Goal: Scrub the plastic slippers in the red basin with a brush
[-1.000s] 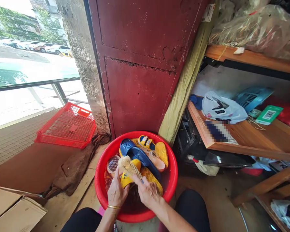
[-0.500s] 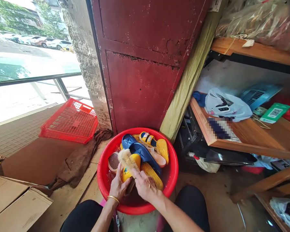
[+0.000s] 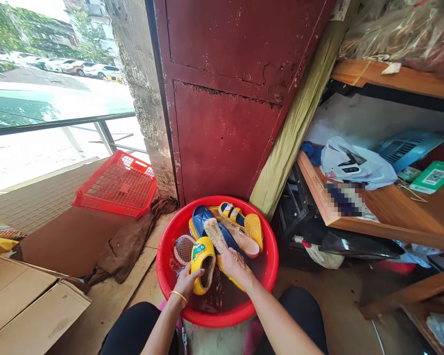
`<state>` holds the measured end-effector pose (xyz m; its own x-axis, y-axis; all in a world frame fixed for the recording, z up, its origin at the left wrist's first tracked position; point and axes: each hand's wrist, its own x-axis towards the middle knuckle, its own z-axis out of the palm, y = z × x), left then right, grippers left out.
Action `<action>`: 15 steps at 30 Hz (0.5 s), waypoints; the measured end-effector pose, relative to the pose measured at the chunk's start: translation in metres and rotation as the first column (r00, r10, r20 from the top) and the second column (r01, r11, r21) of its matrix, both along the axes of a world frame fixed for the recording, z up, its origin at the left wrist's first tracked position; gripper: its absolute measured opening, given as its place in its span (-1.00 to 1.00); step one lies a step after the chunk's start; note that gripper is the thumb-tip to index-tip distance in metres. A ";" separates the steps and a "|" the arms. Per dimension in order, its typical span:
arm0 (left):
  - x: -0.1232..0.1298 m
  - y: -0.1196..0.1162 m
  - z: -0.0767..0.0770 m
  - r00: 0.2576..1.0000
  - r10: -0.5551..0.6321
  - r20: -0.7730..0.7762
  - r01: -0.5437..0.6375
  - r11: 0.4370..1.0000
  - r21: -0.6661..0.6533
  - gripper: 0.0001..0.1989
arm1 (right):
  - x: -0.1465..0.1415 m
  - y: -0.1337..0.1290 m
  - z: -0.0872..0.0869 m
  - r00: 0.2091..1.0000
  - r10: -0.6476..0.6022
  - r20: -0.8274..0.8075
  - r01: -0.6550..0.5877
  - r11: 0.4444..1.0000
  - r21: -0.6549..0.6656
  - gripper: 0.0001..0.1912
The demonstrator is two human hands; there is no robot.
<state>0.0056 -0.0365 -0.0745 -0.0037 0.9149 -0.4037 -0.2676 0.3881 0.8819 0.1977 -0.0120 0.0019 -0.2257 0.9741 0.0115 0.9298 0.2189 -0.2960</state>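
A red basin holds dark water and a pile of slippers. Gripped at its heel end by my left hand, a yellow slipper with a green cartoon figure is tilted above the water, its opening facing right. My right hand is closed on a scrubbing brush with pale bristles turned up, apart from the yellow slipper. Behind the brush lie a navy slipper, a beige sandal and a yellow-and-navy slide. A round-ended piece with a mesh-patterned sole rests at the basin's left side.
A maroon door stands behind the basin. To the left are a red plastic crate, a brown cloth and a cardboard box. Wooden shelves with bags stand at right.
The brush has lifted off the yellow slipper and moved right. My left hand has turned the slipper so its opening shows, and water drips below. The view has shifted slightly left.
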 end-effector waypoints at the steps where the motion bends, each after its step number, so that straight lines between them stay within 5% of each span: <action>1: 0.001 0.001 0.003 0.999 0.023 0.024 -0.022 0.999 -0.030 -0.33 | 0.001 0.001 -0.001 1.000 0.019 -0.014 -0.019 1.000 -0.001 -0.35; 5: 0.004 0.006 0.019 0.968 0.174 0.181 -0.164 0.984 -0.071 -0.31 | -0.006 -0.002 -0.001 0.977 0.116 -0.176 -0.110 0.993 0.047 -0.35; 8: 0.007 0.005 0.027 0.949 0.130 0.288 -0.118 0.991 -0.059 -0.27 | -0.023 -0.005 -0.004 0.932 0.159 -0.326 -0.146 0.987 0.066 -0.36; 15: 0.014 0.000 0.036 0.913 0.094 0.398 -0.052 0.992 -0.113 -0.40 | -0.034 -0.030 -0.019 0.962 0.126 -0.243 -0.121 0.992 0.037 -0.35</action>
